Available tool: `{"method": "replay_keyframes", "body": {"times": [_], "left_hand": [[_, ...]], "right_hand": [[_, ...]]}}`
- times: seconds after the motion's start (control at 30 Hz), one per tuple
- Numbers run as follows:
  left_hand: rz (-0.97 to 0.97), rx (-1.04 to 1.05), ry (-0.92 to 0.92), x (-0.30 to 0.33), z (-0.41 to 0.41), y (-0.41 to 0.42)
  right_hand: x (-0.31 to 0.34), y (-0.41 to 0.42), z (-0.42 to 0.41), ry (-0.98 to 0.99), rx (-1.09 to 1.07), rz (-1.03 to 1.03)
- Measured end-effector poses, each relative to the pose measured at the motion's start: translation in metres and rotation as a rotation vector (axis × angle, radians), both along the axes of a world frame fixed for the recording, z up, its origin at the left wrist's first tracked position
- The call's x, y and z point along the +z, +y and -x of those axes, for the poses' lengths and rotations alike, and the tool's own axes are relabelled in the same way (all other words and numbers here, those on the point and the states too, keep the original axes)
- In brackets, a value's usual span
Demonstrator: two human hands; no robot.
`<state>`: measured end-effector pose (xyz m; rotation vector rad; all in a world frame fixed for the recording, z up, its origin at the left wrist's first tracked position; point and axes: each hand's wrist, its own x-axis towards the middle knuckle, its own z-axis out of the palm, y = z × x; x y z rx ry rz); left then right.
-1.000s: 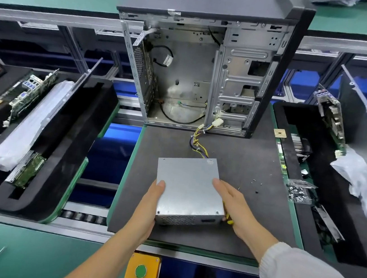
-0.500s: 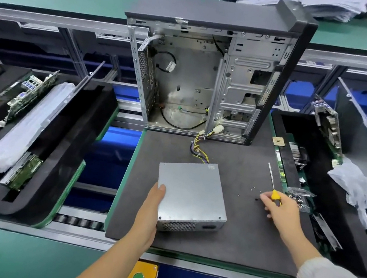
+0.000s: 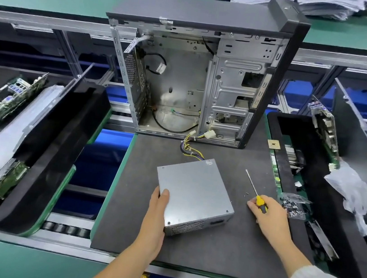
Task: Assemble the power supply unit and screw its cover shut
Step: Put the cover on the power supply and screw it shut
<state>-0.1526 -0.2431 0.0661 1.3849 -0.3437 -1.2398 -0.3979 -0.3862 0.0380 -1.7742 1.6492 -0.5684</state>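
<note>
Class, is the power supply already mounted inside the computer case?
No. The power supply lies on the mat in front of the open case, held by the left hand.

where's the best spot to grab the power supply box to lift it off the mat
Probably by its two long side walls, coming down from above. The power supply unit lies flat on the grey mat, its broad top too wide for one hand. The left hand already holds the left wall; the right wall is free. Avoid the far end, where the wire bundle exits.
</note>
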Motion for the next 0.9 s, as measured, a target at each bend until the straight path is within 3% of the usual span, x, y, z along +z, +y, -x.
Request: {"method": "replay_keyframes", "body": {"times": [0.17,0.33,0.5,0.63,0.77,0.9], "left_hand": [[0.034,-0.006,-0.075,-0.001,-0.003,0.000],[0.055,0.131,-0.108,-0.009,-0.017,0.003],[0.059,0.178,-0.245,-0.006,-0.029,0.005],[0.054,0.147,-0.332,0.006,-0.032,0.003],[0.124,0.159,-0.515,0.028,-0.032,0.001],[0.220,0.048,-0.518,0.054,-0.032,-0.009]], "right_hand": [[0.002,-0.001,0.001,-0.003,0.090,0.041],[0.008,-0.019,0.002,-0.085,0.002,0.123],[0.006,-0.035,-0.013,0.159,0.125,0.131],[0.013,-0.037,-0.018,0.237,0.174,0.132],[0.049,-0.028,-0.036,-0.137,0.107,0.114],[0.107,0.001,-0.091,-0.473,0.246,0.026]]}}
